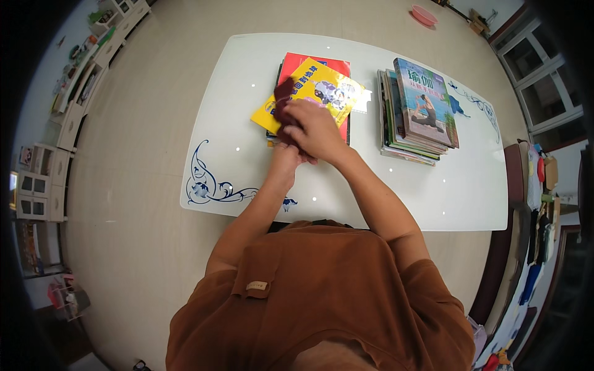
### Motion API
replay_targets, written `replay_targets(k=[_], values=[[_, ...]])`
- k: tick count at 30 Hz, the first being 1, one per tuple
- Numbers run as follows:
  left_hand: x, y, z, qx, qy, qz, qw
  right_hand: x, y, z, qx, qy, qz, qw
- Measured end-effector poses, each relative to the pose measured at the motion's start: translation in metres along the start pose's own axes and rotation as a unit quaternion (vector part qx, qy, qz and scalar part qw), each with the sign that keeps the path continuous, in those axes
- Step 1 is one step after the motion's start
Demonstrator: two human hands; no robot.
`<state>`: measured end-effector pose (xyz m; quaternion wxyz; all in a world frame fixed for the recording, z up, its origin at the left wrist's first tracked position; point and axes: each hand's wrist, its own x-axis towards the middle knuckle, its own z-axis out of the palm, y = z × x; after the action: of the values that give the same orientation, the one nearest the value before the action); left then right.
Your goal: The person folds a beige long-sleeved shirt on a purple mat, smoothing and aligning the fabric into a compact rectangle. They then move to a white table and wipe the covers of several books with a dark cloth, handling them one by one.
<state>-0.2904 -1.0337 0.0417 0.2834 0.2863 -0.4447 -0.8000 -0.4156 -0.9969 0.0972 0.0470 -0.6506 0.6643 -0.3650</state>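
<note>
A thin yellow picture book [345, 95] lies askew on a stack of books topped by a red cover [297, 61]. My right hand [318, 130] grips a dark maroon cloth [284, 92] and presses it on the yellow cover's left part. Just below, my left hand [293, 155] is close to the book's near edge, its fingers partly covered by the cloth and my right hand. Whether it grips the book or the cloth cannot be made out. To the right stands a second stack, with a yoga book [429, 109] on top.
Both stacks rest on a white glossy table [352, 199] with blue floral corners. A dark sofa edge [503, 204] is close on the right, and white cabinets [69, 125] line the left wall. A pink basin [424, 15] sits on the floor beyond.
</note>
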Motion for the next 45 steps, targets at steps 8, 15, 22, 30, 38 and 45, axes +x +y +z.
replay_targets(k=[8, 15, 22, 30, 38, 45], values=[[-0.024, -0.022, -0.018, -0.058, -0.014, 0.004, 0.998, 0.015, 0.027, 0.019, -0.151, -0.041, -0.002, 0.988], [-0.025, -0.022, -0.016, -0.055, -0.013, 0.001, 0.998, 0.036, 0.099, -0.001, -0.238, 0.06, 0.123, 0.961], [-0.025, -0.021, -0.013, -0.055, -0.004, -0.002, 0.998, 0.009, 0.09, -0.008, -0.255, 0.071, 0.128, 0.956], [-0.026, -0.014, -0.001, -0.07, 0.038, 0.033, 0.996, -0.067, 0.012, -0.005, -0.115, 0.062, 0.03, 0.991], [-0.036, -0.004, -0.01, -0.055, -0.002, 0.029, 0.998, -0.077, 0.026, -0.022, -0.106, 0.106, 0.054, 0.987], [-0.054, 0.018, -0.022, -0.04, 0.03, 0.087, 0.995, -0.103, 0.094, -0.022, -0.108, 0.186, 0.191, 0.958]])
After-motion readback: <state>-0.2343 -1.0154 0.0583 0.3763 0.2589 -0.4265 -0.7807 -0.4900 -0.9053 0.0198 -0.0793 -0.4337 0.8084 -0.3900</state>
